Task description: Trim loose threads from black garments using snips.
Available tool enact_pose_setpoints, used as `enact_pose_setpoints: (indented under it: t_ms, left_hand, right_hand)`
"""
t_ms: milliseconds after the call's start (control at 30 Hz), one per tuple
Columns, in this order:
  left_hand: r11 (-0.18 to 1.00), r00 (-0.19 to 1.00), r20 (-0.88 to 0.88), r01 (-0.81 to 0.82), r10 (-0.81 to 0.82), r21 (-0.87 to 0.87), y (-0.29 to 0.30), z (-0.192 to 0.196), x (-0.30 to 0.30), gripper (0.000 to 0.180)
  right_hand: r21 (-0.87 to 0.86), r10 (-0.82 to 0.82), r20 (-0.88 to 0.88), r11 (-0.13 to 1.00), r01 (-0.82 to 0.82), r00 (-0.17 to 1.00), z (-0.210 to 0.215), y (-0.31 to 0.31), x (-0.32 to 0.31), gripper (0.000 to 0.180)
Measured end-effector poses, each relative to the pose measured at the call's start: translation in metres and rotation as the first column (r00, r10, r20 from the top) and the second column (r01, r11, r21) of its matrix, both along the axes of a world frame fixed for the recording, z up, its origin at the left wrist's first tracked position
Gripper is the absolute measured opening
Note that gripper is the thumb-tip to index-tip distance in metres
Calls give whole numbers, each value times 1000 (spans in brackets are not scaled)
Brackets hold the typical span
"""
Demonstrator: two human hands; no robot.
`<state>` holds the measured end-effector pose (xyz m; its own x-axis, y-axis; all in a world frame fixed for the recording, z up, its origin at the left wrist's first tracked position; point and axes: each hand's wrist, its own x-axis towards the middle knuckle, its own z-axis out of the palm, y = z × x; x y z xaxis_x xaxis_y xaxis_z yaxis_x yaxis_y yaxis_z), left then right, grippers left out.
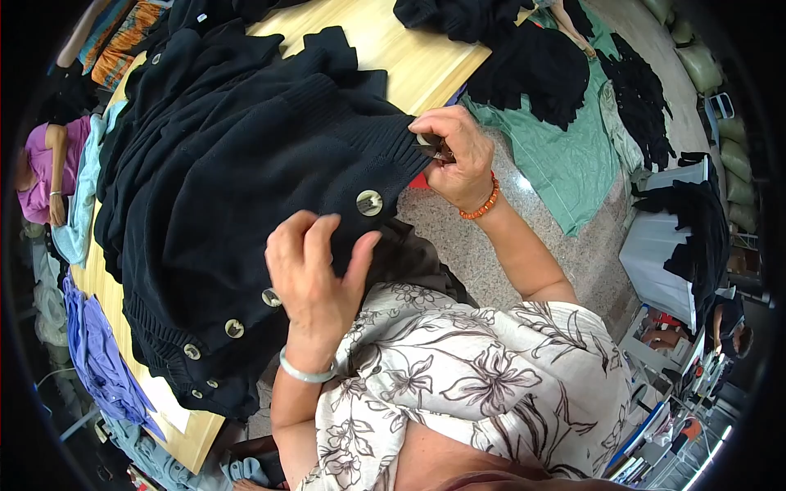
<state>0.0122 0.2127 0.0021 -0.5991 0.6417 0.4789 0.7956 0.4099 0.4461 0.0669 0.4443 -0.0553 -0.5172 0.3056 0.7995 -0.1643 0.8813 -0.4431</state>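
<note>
A black knitted cardigan (254, 180) with ribbed edges and large marbled buttons is spread over a pile of similar dark garments. My left hand (315, 274) hovers over its button edge, fingers curved and apart, holding nothing; one button (369, 203) shows just beyond the fingertips. At the cardigan's ribbed corner, my right hand (463, 155) is closed around a small dark metal tool (434, 149), mostly hidden by the fingers. Thumb and forefinger meet beside another button, partly covered there. Whether they also grip the knit, I cannot tell.
A pale wooden table (377, 49) carries the pile. More black garments (524, 74) and a green cloth (557, 164) lie beyond on the right. A white bin (655, 254) with black clothes stands at far right. A person in purple (57, 164) is at the left; purple cloth (102, 352) lies nearby.
</note>
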Motion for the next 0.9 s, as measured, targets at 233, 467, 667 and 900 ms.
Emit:
enact_pose_setpoints:
  t_ms: [233, 467, 667, 900]
  left_hand:
    - [997, 997, -6, 78, -78, 9, 38, -12, -4, 42]
    - [973, 925, 351, 73, -148, 217, 31, -10, -8, 33]
    - [934, 836, 495, 56, -238, 354, 19, -16, -14, 34]
    - [842, 572, 702, -38, -424, 539, 5, -14, -15, 23]
  right_hand:
    - [-240, 93, 104, 968, -66, 990, 9, -12, 6, 29]
    - [-701, 361, 1, 665, -257, 933, 13, -31, -3, 22]
    - [-725, 382, -91, 608, -325, 920, 14, -36, -12, 22]
    - [-714, 404, -87, 612, -340, 910, 18, -45, -17, 26]
